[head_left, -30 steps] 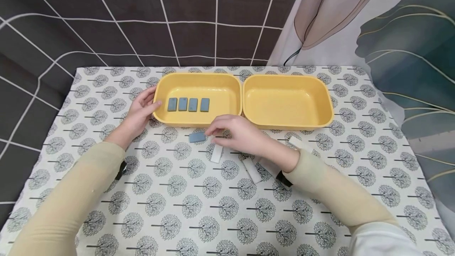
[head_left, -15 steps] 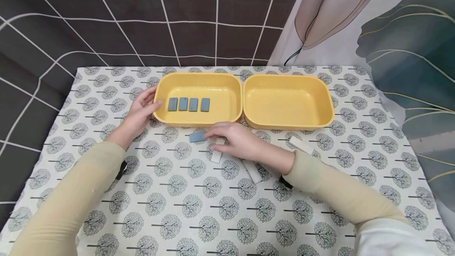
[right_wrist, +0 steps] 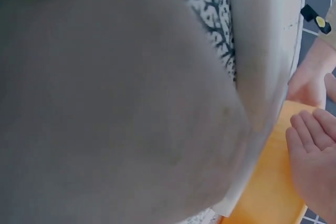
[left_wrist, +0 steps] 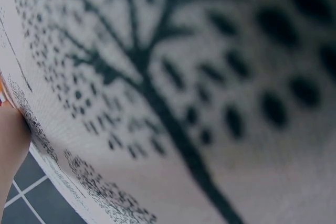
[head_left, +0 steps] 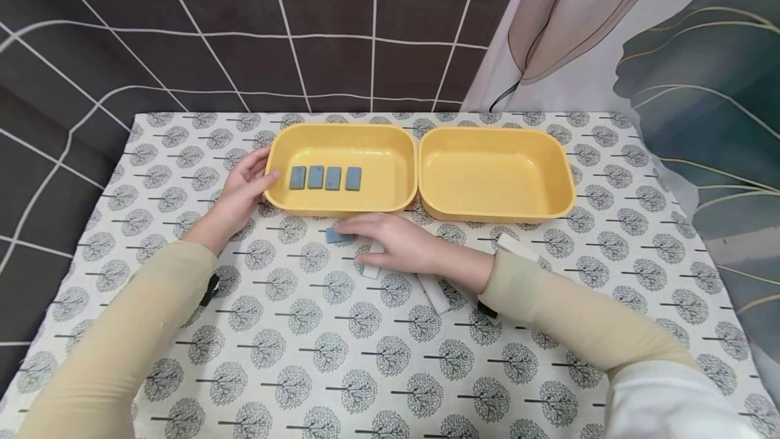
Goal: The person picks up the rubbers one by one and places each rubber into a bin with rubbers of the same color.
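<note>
Two yellow trays stand side by side at the back of the table. The left tray [head_left: 341,137] holds a row of several blue tiles [head_left: 325,178]; the right tray [head_left: 496,141] holds nothing. My left hand [head_left: 244,185] rests against the left tray's outer wall, thumb laid over the rim. My right hand [head_left: 390,242] lies flat on the tablecloth in front of that tray, its straight fingertips pressing on a loose blue tile [head_left: 334,236]. The tile is partly covered. A white tile [head_left: 372,268] pokes out from under the palm.
Two more white tiles [head_left: 434,292] [head_left: 516,247] lie beside my right forearm. The tree-print tablecloth [left_wrist: 184,103] fills the left wrist view. The right wrist view is mostly a blurred pale surface, with a yellow tray [right_wrist: 268,192] at its lower right.
My right hand has lowered and slid left, so its fingers now cover part of the loose blue tile. The left hand has stayed at the tray.
</note>
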`<state>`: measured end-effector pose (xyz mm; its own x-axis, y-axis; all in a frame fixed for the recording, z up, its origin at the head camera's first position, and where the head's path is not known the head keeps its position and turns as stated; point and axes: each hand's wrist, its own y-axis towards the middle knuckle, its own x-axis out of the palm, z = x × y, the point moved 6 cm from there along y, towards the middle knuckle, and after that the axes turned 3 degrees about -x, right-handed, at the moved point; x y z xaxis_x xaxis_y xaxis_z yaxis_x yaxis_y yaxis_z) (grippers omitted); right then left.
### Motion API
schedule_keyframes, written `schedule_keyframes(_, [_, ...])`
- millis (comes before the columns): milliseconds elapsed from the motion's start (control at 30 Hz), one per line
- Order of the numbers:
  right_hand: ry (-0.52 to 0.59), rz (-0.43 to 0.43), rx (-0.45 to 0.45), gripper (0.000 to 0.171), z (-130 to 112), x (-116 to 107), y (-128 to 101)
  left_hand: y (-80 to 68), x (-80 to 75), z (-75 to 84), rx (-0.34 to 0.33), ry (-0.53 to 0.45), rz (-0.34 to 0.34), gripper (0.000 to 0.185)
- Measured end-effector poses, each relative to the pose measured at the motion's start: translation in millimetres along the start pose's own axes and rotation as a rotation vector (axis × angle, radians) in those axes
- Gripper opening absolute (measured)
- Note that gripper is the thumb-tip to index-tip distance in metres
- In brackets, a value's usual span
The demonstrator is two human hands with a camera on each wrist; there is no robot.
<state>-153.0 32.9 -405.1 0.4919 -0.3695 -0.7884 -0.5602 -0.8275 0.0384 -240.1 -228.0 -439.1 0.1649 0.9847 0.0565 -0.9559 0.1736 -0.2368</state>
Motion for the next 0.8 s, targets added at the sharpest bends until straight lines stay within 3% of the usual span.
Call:
schedule_keyframes(333, [0.096,-0.087,-0.008,0.068,8.8,7.8,6.5,1.7,0.3,1.3,0.011,-0.003,0.002,0.067])
schedule_keyframes(800, [0.104,-0.157,0.018,0.074,9.9,13.8,16.6,0.7,-0.8,0.4,-0.003,-0.006,0.008,0.068])
